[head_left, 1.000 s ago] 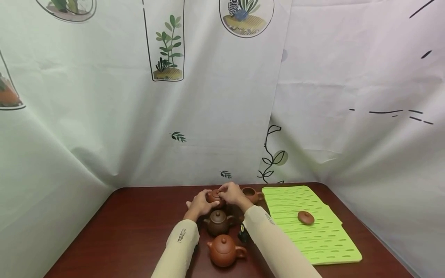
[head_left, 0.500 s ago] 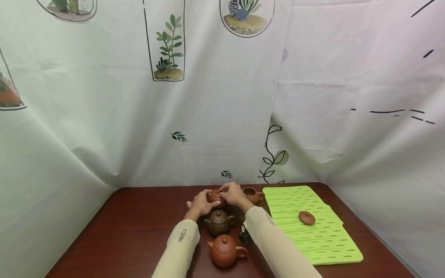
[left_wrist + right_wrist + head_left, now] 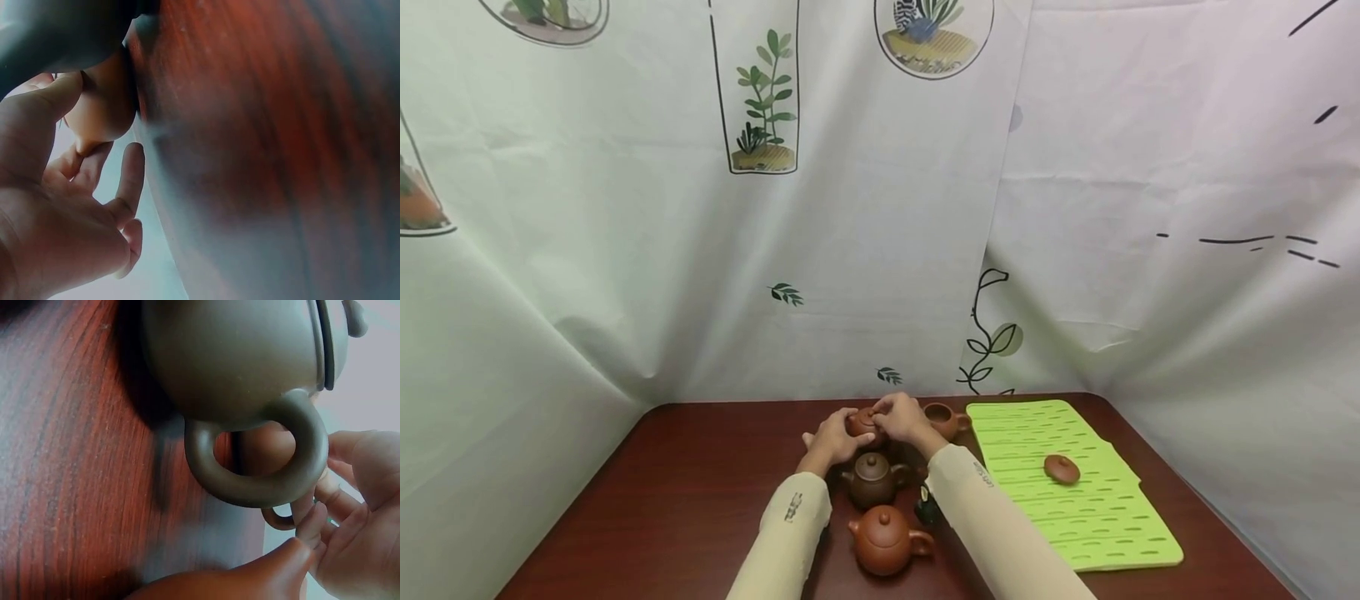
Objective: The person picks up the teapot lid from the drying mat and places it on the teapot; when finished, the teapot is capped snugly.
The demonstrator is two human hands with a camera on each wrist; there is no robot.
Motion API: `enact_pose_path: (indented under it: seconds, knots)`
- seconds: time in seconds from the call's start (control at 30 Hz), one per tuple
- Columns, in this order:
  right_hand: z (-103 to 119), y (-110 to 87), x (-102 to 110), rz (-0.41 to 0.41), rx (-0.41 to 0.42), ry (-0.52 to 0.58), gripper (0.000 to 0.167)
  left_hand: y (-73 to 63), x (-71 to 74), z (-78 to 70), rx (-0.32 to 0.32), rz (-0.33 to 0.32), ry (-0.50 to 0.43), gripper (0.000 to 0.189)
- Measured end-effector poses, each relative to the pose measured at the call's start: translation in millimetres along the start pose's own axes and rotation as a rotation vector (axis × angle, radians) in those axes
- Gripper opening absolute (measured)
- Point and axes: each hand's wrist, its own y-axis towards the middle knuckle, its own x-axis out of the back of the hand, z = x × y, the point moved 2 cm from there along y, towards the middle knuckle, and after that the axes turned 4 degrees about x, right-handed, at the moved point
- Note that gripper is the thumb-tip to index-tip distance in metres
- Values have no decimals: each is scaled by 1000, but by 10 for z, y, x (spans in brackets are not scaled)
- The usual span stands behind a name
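At the back of the table my left hand [image 3: 835, 439] holds a small reddish-brown teapot [image 3: 862, 423] by its side, thumb nearer me. The left wrist view shows the thumb and fingers on either side of this teapot [image 3: 103, 106], the other fingers spread apart. My right hand [image 3: 904, 418] pinches at the teapot's lid from above; its fingertips partly cover the knob. A dark brown lidded teapot [image 3: 872, 481] stands just in front, and its ring handle [image 3: 250, 490] partly hides the right fingers in the right wrist view.
An orange-brown lidded teapot [image 3: 883, 542] stands nearest me. A lidless pot [image 3: 942, 419] stands behind the right wrist. A green mat [image 3: 1105, 521] at the right bears a loose brown lid [image 3: 1062, 469]. A small dark object [image 3: 926, 506] sits beside the right sleeve, partly hidden.
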Motion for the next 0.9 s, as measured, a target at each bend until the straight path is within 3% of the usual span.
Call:
enact_pose_path:
  seconds: [0.2, 0.43, 0.63, 0.9]
  knots:
    - [-10, -53, 46, 28, 5, 47, 18, -4, 7, -19, -16, 10, 15, 62]
    - [-62, -115, 202, 50, 26, 49, 18, 5, 21, -41, -20, 9, 100, 60]
    - [-233, -206, 426, 21, 52, 73, 17, -36, 0, -76, -8, 7, 121, 60]
    - [-420, -397, 758, -35, 95, 4, 15, -26, 14, -133, 1, -5, 143, 58]
